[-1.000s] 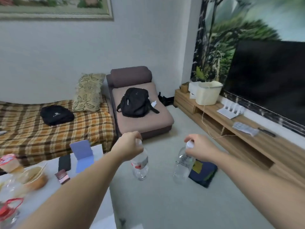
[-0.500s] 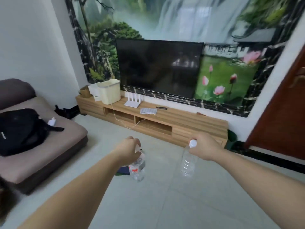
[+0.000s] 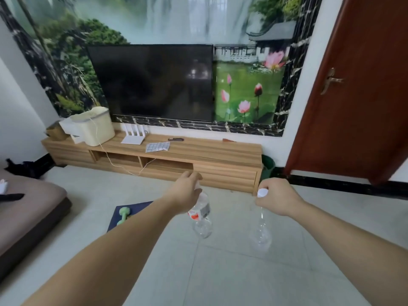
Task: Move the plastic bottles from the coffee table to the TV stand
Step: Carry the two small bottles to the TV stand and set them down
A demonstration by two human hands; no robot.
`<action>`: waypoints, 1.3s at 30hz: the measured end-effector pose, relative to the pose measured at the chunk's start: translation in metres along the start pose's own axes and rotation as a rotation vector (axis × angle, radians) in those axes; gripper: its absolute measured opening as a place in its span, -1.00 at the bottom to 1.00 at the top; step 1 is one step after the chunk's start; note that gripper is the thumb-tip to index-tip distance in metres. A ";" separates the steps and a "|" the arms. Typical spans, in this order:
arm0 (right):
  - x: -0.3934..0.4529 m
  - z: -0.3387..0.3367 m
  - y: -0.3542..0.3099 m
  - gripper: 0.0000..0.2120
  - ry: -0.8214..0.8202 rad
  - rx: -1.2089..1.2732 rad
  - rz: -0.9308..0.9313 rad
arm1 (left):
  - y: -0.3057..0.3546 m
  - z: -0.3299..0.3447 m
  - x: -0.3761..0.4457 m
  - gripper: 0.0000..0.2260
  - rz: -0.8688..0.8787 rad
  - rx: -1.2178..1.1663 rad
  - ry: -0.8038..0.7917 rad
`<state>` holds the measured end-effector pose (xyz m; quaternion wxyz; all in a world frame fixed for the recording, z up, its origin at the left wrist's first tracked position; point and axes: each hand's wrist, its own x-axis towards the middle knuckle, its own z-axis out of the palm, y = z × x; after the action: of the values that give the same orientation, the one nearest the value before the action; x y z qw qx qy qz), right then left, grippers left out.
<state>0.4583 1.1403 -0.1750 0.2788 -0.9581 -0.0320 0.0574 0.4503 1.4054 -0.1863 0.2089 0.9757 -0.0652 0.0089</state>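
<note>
My left hand (image 3: 184,196) grips the neck of a clear plastic bottle with a red and white label (image 3: 201,217), which hangs below it over the floor. In my right hand (image 3: 277,198) hangs a second clear bottle without a label (image 3: 260,235), held by its white cap. Both bottles look empty and dangle in the air. The low wooden TV stand (image 3: 209,151) runs along the wall straight ahead, a short way beyond both hands. The coffee table is out of view.
On the stand sit a cream basket (image 3: 95,125), a white router (image 3: 133,135), a checked cloth (image 3: 157,146) and a black remote (image 3: 176,139). A TV (image 3: 152,81) hangs above. A green dumbbell (image 3: 123,215) lies on a dark mat; a brown sofa (image 3: 26,208) at left, a door (image 3: 357,85) at right.
The view has swung right from the sofa and coffee table to face the TV stand, which now looks nearer. Both hands still carry their bottles out in front.
</note>
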 end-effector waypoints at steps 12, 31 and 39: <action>0.102 -0.038 0.032 -0.70 0.077 0.078 -0.018 | 0.047 0.012 0.116 -0.66 0.026 -0.007 0.005; 0.420 -0.061 0.017 -0.86 0.116 -0.100 0.074 | -0.045 0.010 0.450 -0.77 0.049 -0.054 -0.053; 0.580 -0.052 0.039 -0.90 0.048 0.007 0.101 | -0.071 0.035 0.599 -0.76 -0.011 -0.022 -0.105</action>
<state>1.0410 1.1338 -0.2064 0.2795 -0.9587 0.0233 0.0484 1.0527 1.3808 -0.2204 0.2161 0.9728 -0.0705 -0.0440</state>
